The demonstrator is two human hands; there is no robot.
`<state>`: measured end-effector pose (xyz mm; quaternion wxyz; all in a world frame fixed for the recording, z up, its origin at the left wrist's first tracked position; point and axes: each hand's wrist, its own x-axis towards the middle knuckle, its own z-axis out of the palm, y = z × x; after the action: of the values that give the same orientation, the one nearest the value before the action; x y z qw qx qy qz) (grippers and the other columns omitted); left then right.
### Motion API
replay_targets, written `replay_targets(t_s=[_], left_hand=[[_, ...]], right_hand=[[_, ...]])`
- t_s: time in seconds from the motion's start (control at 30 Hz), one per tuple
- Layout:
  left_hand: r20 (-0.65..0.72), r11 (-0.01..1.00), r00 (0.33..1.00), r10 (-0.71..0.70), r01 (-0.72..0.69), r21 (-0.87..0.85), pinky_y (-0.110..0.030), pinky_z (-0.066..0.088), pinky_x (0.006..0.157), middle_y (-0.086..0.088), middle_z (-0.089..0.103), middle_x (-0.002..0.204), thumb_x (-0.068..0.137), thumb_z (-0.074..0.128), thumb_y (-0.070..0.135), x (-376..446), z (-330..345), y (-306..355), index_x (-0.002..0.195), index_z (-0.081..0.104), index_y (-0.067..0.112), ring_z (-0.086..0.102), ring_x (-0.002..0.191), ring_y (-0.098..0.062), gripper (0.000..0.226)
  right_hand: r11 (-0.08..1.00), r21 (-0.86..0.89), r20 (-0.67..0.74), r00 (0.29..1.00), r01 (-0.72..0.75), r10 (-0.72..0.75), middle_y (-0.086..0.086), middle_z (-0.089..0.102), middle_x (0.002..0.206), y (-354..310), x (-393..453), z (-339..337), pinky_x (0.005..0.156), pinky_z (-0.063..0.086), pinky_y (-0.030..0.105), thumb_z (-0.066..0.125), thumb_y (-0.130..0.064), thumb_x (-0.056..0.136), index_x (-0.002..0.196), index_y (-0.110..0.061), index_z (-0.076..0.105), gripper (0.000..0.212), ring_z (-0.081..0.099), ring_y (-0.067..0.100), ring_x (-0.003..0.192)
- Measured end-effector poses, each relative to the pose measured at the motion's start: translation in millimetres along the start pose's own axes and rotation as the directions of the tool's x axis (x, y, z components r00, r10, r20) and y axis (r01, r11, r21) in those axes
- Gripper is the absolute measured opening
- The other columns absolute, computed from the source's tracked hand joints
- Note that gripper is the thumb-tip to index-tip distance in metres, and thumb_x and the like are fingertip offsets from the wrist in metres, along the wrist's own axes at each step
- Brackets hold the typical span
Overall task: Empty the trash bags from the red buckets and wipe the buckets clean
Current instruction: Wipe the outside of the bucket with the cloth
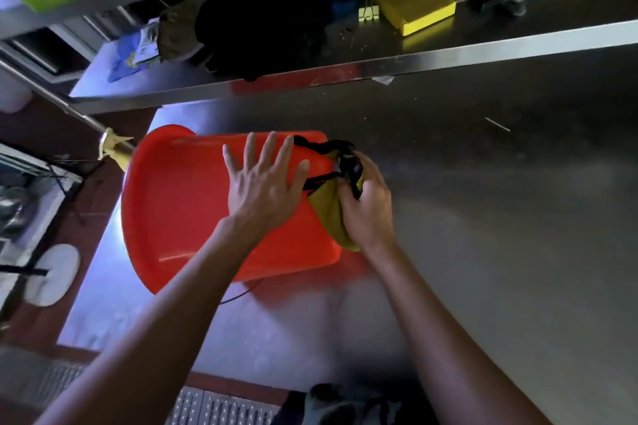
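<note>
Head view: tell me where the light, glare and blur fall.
Head view: dim overall; the red bucket is brightly lit at centre, bluish glare streaks the steel table, the shelf edges bow from wide-angle distortion, and the frame corners smear with blur.

Two bare arms, no sleeves in sight

Both forearms come up from the bottom of the view uncovered, with no cuff or sleeve edge showing along them. The left hand (266, 179) and the right hand (366, 207) are ungloved, and I see no ring, watch or band on the fingers or wrists. The arms are lean, with tendons standing out on the back of the left hand. Dim light hides finer detail.
</note>
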<state>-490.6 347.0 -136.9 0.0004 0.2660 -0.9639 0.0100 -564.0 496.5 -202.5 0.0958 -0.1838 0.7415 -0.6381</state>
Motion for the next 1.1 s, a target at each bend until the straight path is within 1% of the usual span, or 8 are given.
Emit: replay_targets(t_s=[0.13,0.27,0.43,0.67,0.77,0.9,0.97,1.1], left_hand=[[0.004,0.999,1.000,0.019,-0.019,0.026,-0.064,-0.003,0.124,0.002,0.024,0.171,0.097,0.007,0.073,7,-2,-5,0.161,0.030,0.032,0.009,0.160,-0.027,0.080],[-0.038,0.999,0.999,0.025,-0.023,0.044,-0.063,0.003,0.125,0.005,0.031,0.168,0.100,0.012,0.070,5,0,-6,0.159,0.037,0.032,0.014,0.159,-0.024,0.075],[-0.127,0.998,0.991,0.050,-0.045,0.040,-0.064,0.012,0.123,0.002,0.043,0.162,0.104,0.028,0.059,-2,5,-8,0.154,0.047,0.030,0.028,0.155,-0.027,0.061],[-0.155,0.998,0.987,0.049,-0.042,0.046,-0.064,0.015,0.122,0.002,0.048,0.159,0.106,0.019,0.065,4,5,-9,0.151,0.052,0.029,0.031,0.154,-0.028,0.066],[-0.167,0.997,0.985,0.054,-0.042,0.071,-0.064,0.018,0.121,0.001,0.049,0.158,0.106,0.018,0.065,5,7,-10,0.150,0.055,0.026,0.033,0.153,-0.028,0.070],[-0.159,0.995,0.986,0.051,-0.037,0.088,-0.064,0.018,0.122,0.000,0.049,0.158,0.104,0.021,0.067,10,6,-9,0.151,0.053,0.026,0.033,0.153,-0.028,0.070],[-0.156,0.994,0.986,0.065,-0.050,0.101,-0.064,0.020,0.121,-0.001,0.050,0.157,0.103,0.023,0.068,13,4,-9,0.151,0.053,0.025,0.035,0.152,-0.029,0.071],[-0.157,0.993,0.985,0.066,-0.050,0.105,-0.064,0.020,0.121,-0.001,0.049,0.157,0.099,0.028,0.072,13,3,-9,0.151,0.052,0.027,0.035,0.152,-0.030,0.073]], right_hand=[[0.996,0.090,0.028,1.000,0.003,-0.005,-0.007,0.053,0.145,3,4,6,0.112,0.042,0.037,0.056,-0.016,0.097,0.138,-0.021,0.055,0.041,0.049,0.010,0.135],[0.990,0.136,0.166,0.985,0.031,-0.054,-0.007,0.044,0.155,9,8,16,0.115,0.038,0.041,0.059,-0.030,0.092,0.150,-0.021,0.042,0.061,0.040,0.009,0.143],[0.983,0.121,0.202,0.967,0.135,-0.157,-0.006,0.021,0.166,18,4,20,0.122,0.029,0.034,0.059,-0.030,0.101,0.158,-0.017,0.029,0.065,0.022,0.009,0.153],[0.965,0.236,0.195,0.967,0.113,-0.161,0.000,0.029,0.164,22,20,28,0.121,0.030,0.046,0.053,-0.023,0.103,0.152,-0.013,0.041,0.052,0.024,0.014,0.153],[0.953,0.301,0.199,0.975,0.039,-0.102,-0.003,0.029,0.165,24,35,33,0.122,0.027,0.048,0.052,-0.027,0.103,0.151,-0.016,0.044,0.051,0.020,0.011,0.154],[0.888,0.456,0.203,0.978,-0.061,-0.037,-0.003,0.037,0.161,25,54,40,0.122,0.028,0.048,0.054,-0.027,0.100,0.139,-0.047,0.042,0.046,0.029,0.011,0.151],[0.869,0.483,0.212,0.977,-0.108,0.003,-0.004,0.041,0.159,28,63,44,0.122,0.028,0.047,0.055,-0.027,0.099,0.136,-0.054,0.040,0.048,0.032,0.011,0.149],[0.855,0.485,0.231,0.970,-0.185,0.078,-0.015,0.052,0.146,46,81,58,0.117,0.036,0.035,0.054,-0.036,0.097,0.148,-0.026,0.049,0.052,0.045,0.000,0.136]])
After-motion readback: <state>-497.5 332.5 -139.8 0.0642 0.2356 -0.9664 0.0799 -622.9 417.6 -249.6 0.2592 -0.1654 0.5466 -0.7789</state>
